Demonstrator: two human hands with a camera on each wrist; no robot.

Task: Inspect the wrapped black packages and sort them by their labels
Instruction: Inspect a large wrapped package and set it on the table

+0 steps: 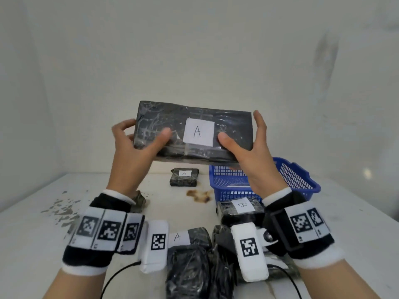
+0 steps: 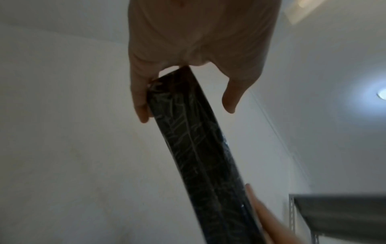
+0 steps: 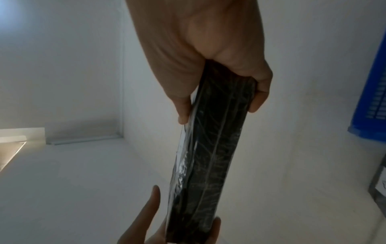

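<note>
Only the head view shows the face of the large black package [image 1: 194, 134] with its white label [image 1: 198, 132] reading A; both wrist views catch just its thin wrapped edge, seen lengthwise against white wall. The left wrist view adds a grey shelf [image 2: 342, 213] low on the right, and the right wrist view a strip of the blue basket [image 3: 374, 92] at its right border.

The package is held up above the table [image 1: 32, 223], roughly level, its label facing the person. The left hand [image 1: 131, 152] grips its left end, thumb flat on the front just beside the label and fingers curled round the back. The right hand [image 1: 252, 152] clasps the right end the same way, thumb on the front at the label's other side, fingers up along the end edge.

Below, a small package marked A [image 1: 184, 176] lies on the table left of the basket and apart from it. A package marked B [image 1: 239, 207] sits against the basket's near wall, and more wrapped packages [image 1: 190, 262] crowd the near edge between the wrists. A brown stain [image 1: 198, 195] marks the table between them. Bare tabletop lies open to the left.
</note>
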